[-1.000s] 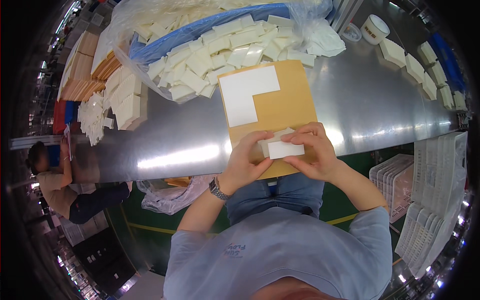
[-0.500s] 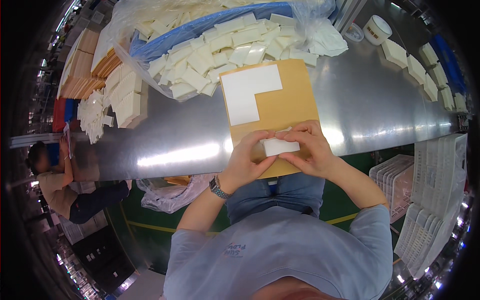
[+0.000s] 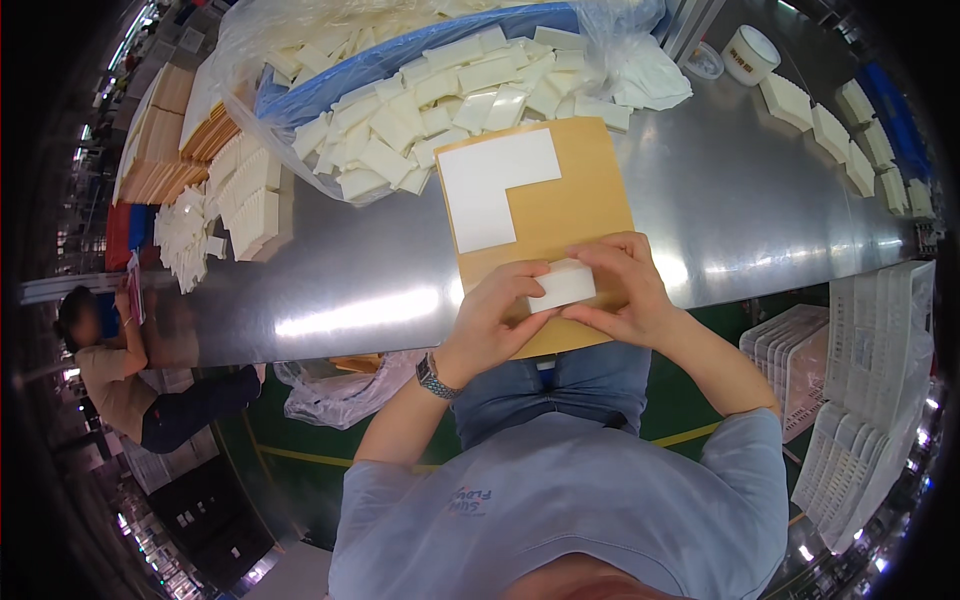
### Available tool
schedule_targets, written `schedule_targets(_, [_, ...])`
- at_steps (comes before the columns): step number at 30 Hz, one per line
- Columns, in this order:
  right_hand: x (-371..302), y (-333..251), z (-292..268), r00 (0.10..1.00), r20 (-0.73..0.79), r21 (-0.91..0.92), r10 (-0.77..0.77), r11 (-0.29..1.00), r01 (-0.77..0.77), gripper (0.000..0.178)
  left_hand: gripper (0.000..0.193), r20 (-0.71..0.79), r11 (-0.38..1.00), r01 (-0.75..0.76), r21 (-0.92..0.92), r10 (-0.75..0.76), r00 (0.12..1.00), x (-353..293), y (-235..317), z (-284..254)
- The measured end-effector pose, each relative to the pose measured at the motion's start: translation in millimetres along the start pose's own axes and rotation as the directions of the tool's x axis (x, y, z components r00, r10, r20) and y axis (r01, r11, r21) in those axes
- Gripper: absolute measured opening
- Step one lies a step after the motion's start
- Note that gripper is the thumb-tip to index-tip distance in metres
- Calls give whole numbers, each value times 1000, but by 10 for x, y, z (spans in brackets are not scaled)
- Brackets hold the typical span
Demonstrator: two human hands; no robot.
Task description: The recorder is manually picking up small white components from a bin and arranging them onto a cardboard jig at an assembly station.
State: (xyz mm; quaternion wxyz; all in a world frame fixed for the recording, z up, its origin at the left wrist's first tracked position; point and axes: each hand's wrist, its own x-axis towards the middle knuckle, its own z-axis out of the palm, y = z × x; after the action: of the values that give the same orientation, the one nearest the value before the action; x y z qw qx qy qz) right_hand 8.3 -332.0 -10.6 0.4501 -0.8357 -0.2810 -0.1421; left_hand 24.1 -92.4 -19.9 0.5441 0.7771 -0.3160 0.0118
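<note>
A small white rectangular block (image 3: 562,287) is held between both hands just above the near part of a tan cardboard sheet (image 3: 580,210). My left hand (image 3: 497,308) grips its left end, thumb below and fingers curled over the top. On the other end, my right hand (image 3: 632,292) has its fingertips at the upper edge and its thumb at the lower edge. White rectangular pieces (image 3: 480,190) lie flat on the sheet, together making an L shape along its far and left sides. The sheet's near edge reaches over the table edge toward my lap.
A large heap of white pieces (image 3: 400,120) spills from a clear plastic bag behind the sheet. Stacked cardboard (image 3: 160,130) and rows of white pieces (image 3: 250,205) stand left. A white tub (image 3: 750,55) is far right, white plastic baskets (image 3: 860,400) lower right. Another person (image 3: 115,370) works at left.
My right fingers have spread and shifted slightly right along the block. The block has tilted, and more of its broad white face shows.
</note>
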Motion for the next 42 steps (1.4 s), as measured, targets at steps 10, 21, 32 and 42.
schedule_targets(10, [-73, 108, -54, 985, 32, 36, 168, 985, -169, 56, 40, 190, 989, 135, -66, -120, 974, 41, 46, -138])
schedule_targets(21, [427, 474, -123, 952, 266, 265, 151, 938, -222, 26, 32, 363, 949, 245, -198, -161, 918, 106, -12, -297])
schedule_targets(32, [1291, 1012, 68, 710, -357, 387, 607, 788, -479, 26, 33, 344, 934, 259, -246, -165, 924, 121, -2, -216])
schedule_targets(42, [258, 354, -358, 800, -121, 704, 588, 619, -349, 35, 41, -134, 760, -183, 624, 335, 933, 1589, -670, -665])
